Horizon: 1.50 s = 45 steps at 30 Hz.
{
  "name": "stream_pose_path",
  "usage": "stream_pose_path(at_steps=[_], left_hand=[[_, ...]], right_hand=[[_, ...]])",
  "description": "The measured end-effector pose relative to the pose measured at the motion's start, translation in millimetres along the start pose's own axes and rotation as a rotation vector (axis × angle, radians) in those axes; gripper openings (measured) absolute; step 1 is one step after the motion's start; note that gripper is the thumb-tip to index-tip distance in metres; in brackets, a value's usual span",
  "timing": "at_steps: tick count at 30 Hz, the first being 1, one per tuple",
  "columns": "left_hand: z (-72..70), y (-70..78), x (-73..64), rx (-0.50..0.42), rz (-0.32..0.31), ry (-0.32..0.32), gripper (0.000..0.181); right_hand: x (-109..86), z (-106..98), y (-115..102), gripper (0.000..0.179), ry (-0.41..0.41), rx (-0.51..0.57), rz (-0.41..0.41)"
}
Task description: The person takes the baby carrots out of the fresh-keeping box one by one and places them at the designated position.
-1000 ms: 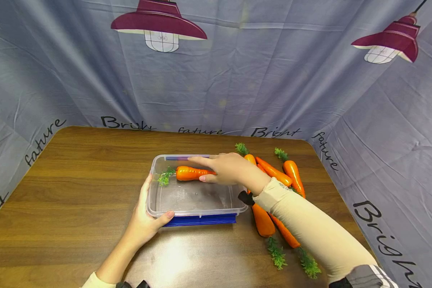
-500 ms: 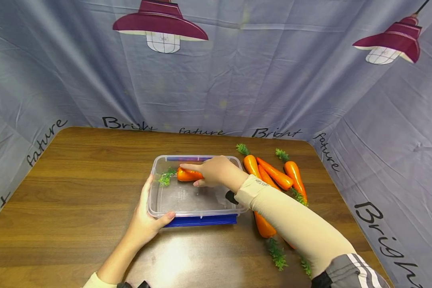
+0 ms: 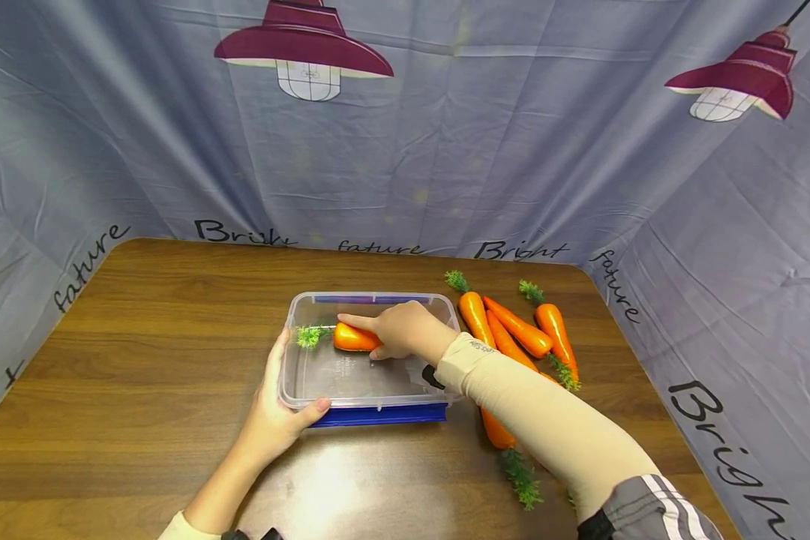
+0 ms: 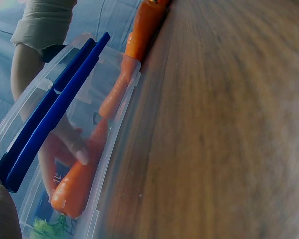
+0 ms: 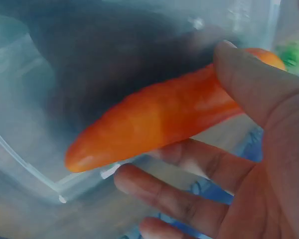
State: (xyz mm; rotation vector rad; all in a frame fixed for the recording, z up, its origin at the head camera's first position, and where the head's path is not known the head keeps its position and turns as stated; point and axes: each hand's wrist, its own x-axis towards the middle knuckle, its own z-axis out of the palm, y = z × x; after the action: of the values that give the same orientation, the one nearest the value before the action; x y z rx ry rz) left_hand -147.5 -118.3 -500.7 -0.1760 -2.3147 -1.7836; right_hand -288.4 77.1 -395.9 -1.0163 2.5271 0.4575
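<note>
A clear plastic food container [image 3: 358, 386] with blue side clips stands on the table, and one orange carrot [image 3: 353, 338] with green leaves lies inside it. My right hand [image 3: 408, 330] reaches into the container and holds this carrot, its index finger along the top. In the right wrist view the thumb lies on one side of the carrot [image 5: 154, 119] and fingers on the other; the tapered tip points away from the leaves. My left hand [image 3: 277, 401] grips the container's left side, thumb over the front corner. From the left wrist the blue clip [image 4: 52, 112] and the carrot show through the wall.
Several more carrots [image 3: 516, 326] lie in a loose pile right of the container, one [image 3: 497, 430] partly under my right forearm. The brown wooden table [image 3: 142, 360] extends to the left. A grey-blue curtain [image 3: 412, 165] with printed lamps and lettering encloses the back and sides.
My right hand has moved left along the carrot and closed round it. The carrot has shifted slightly toward me inside the container. My left hand has stayed on the container.
</note>
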Motion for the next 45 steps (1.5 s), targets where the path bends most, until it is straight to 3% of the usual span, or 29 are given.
stream_pose_path(at_steps=[6, 16, 22, 29, 35, 40, 45], left_hand=[[0.5, 0.3, 0.1, -0.006, 0.001, 0.003, 0.12], [1.4, 0.8, -0.2, -0.014, -0.008, 0.005, 0.119], [1.5, 0.9, 0.5, -0.011, 0.007, 0.008, 0.12], [1.3, 0.4, -0.2, 0.015, 0.001, 0.014, 0.12], [0.2, 1.5, -1.3, 0.029, -0.01, 0.012, 0.121], [0.1, 1.9, -1.5, 0.05, -0.021, 0.008, 0.121], [-0.4, 1.6, -1.2, 0.02, -0.011, 0.0, 0.12]], right_hand=[[1.8, 7, -2, 0.091, 0.029, -0.002, -0.031], [0.3, 3, 3, 0.079, -0.033, 0.137, -0.07], [-17.0, -9, 10, 0.071, 0.04, 0.211, -0.099], [-49.9, -18, 15, 0.072, 0.131, 0.234, -0.096], [-91.1, -14, 27, 0.074, 0.223, 0.258, -0.104], [-131.6, 5, 50, 0.073, 0.279, 0.358, 0.001], [-170.0, 36, 80, 0.07, 0.356, 0.443, 0.122]])
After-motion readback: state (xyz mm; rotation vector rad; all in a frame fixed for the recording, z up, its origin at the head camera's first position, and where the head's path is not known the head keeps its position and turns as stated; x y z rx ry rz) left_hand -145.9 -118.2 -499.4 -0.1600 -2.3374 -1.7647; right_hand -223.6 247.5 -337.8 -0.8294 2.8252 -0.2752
